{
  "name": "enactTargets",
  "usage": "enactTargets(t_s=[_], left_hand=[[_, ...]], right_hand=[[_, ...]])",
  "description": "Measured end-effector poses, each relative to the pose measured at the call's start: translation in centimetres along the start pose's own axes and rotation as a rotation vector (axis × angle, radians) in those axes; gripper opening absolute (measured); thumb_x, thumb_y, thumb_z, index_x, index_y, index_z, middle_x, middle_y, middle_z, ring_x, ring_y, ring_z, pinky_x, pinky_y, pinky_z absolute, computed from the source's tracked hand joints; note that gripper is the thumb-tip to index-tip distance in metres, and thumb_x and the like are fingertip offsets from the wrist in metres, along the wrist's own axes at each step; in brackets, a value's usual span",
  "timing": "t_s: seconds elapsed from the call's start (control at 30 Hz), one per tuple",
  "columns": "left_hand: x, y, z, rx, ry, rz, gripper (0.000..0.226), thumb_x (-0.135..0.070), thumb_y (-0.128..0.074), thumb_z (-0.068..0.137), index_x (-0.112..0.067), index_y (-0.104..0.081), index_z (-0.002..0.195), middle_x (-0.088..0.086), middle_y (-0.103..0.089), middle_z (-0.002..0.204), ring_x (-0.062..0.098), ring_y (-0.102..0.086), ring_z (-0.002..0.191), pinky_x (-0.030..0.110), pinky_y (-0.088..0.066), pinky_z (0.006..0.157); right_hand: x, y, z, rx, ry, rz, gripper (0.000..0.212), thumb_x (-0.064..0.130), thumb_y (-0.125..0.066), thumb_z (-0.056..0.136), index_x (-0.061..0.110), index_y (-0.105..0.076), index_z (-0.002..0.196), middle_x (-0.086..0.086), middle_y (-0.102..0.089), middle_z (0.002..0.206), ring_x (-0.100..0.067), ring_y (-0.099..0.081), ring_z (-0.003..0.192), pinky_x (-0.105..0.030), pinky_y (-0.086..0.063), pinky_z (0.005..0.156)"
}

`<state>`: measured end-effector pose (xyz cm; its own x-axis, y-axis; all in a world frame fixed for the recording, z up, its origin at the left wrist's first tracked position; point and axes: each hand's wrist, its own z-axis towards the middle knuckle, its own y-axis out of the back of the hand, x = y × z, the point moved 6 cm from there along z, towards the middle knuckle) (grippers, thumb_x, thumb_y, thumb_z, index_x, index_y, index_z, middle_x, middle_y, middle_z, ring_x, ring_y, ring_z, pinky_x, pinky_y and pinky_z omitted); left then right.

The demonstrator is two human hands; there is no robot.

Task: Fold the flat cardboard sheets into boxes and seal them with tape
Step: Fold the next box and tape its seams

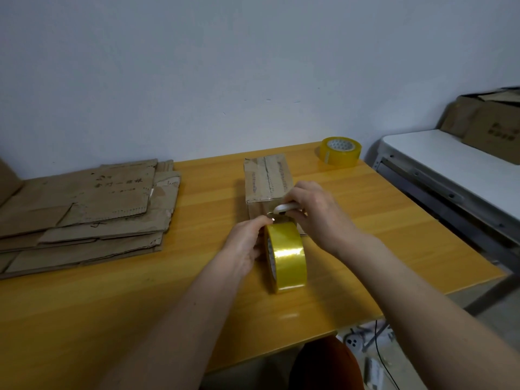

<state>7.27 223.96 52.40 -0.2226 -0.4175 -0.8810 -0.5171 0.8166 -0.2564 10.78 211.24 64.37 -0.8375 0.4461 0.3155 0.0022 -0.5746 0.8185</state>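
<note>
Head view: the box (266,182) stands at the middle of the surface (140,291), its long axis running 12 to 6. At its 6 o'clock end, the left hand (244,249) grips the upright tape roll (287,256), just beside the box. The right hand (315,212), nearer the box, pinches a small white cutter (284,207) at the strip. Flat sheets (84,209) lie at 9 o'clock.

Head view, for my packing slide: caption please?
Left hand steadies tape roll; right hand brings white cutter to it, before taped box.
</note>
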Motion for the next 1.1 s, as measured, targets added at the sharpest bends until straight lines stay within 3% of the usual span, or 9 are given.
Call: enactTargets(t_s=[0.2,0.3,0.5,0.6,0.7,0.8,0.9,1.0,1.1], left_hand=[[0.0,0.2,0.1,0.011,0.006,0.017,0.011,-0.016,-0.070,0.080,-0.012,-0.070,0.090,0.006,-0.073,0.088,0.024,-0.066,0.092,0.043,-0.049,0.093],[0.1,0.3,0.2,0.037,0.016,0.009,0.012,-0.016,-0.070,0.081,-0.011,-0.069,0.092,0.008,-0.073,0.096,0.026,-0.065,0.099,0.045,-0.049,0.097],[0.2,0.1,0.0,0.087,0.035,-0.042,0.015,-0.014,-0.072,0.081,-0.011,-0.069,0.095,0.007,-0.074,0.097,0.024,-0.065,0.101,0.046,-0.048,0.099],[0.2,0.1,-0.1,0.088,0.047,-0.058,0.017,-0.015,-0.072,0.081,-0.010,-0.068,0.097,0.008,-0.074,0.100,0.024,-0.065,0.103,0.044,-0.048,0.098],[0.1,-0.1,-0.2,0.107,0.056,-0.064,0.019,-0.016,-0.071,0.083,-0.011,-0.067,0.101,0.008,-0.074,0.102,0.024,-0.065,0.103,0.044,-0.050,0.096],[0.0,-0.3,-0.3,0.124,0.058,-0.061,0.021,-0.016,-0.068,0.085,-0.010,-0.066,0.105,0.012,-0.072,0.106,0.028,-0.065,0.105,0.048,-0.049,0.097],[-0.4,-0.2,-0.5,0.149,0.050,-0.038,0.012,-0.013,-0.066,0.086,-0.010,-0.069,0.097,0.012,-0.072,0.106,0.028,-0.066,0.104,0.046,-0.051,0.094],[-0.9,0.3,-1.0,0.201,0.035,-0.015,0.004,-0.010,-0.063,0.086,-0.013,-0.064,0.083,0.007,-0.073,0.090,0.019,-0.069,0.080,0.034,-0.055,0.071],[-1.4,0.7,-1.7,0.234,-0.011,-0.005,0.011,-0.009,-0.062,0.087,-0.015,-0.058,0.080,0.007,-0.069,0.086,0.019,-0.064,0.075,0.035,-0.049,0.071]], right_hand=[[-2.2,-0.5,-0.8,0.016,-0.058,-0.071,0.009,0.009,-0.066,0.086,0.008,-0.066,0.095,0.000,-0.055,0.094,-0.018,-0.047,0.091,-0.032,-0.042,0.071],[-6.7,-0.3,-2.8,-0.041,-0.336,0.061,0.008,0.012,-0.068,0.086,0.016,-0.064,0.091,0.004,-0.057,0.089,-0.014,-0.051,0.084,-0.026,-0.038,0.064],[-13.7,-2.9,-8.6,0.097,-0.873,0.235,0.009,0.015,-0.063,0.089,0.016,-0.056,0.094,-0.007,-0.062,0.103,-0.021,-0.055,0.088,-0.037,-0.045,0.073],[-13.1,-2.1,-7.7,0.032,-0.784,0.077,0.024,0.027,-0.065,0.089,0.017,-0.061,0.110,-0.007,-0.055,0.121,-0.024,-0.047,0.114,-0.036,-0.042,0.092],[-7.7,-0.1,-3.1,-0.178,-0.378,0.079,0.039,0.040,-0.060,0.087,0.022,-0.060,0.121,-0.002,-0.049,0.131,-0.019,-0.036,0.127,-0.030,-0.030,0.101],[-3.4,-2.0,1.5,0.028,-0.065,0.013,0.044,0.042,-0.056,0.090,0.026,-0.055,0.132,0.004,-0.040,0.147,-0.019,-0.024,0.140,-0.037,-0.021,0.113],[-3.8,-4.5,3.2,0.217,-0.095,0.103,0.043,0.031,-0.054,0.095,0.025,-0.051,0.137,0.005,-0.039,0.150,-0.017,-0.019,0.144,-0.033,-0.015,0.117],[-4.8,-4.7,3.1,0.147,-0.153,0.218,0.040,0.024,-0.057,0.094,0.022,-0.054,0.134,0.005,-0.043,0.147,-0.015,-0.022,0.142,-0.026,-0.014,0.114],[-4.5,-4.7,3.1,0.191,-0.180,0.226,0.041,0.022,-0.057,0.094,0.024,-0.053,0.135,0.006,-0.040,0.149,-0.014,-0.020,0.143,-0.030,-0.013,0.115]])
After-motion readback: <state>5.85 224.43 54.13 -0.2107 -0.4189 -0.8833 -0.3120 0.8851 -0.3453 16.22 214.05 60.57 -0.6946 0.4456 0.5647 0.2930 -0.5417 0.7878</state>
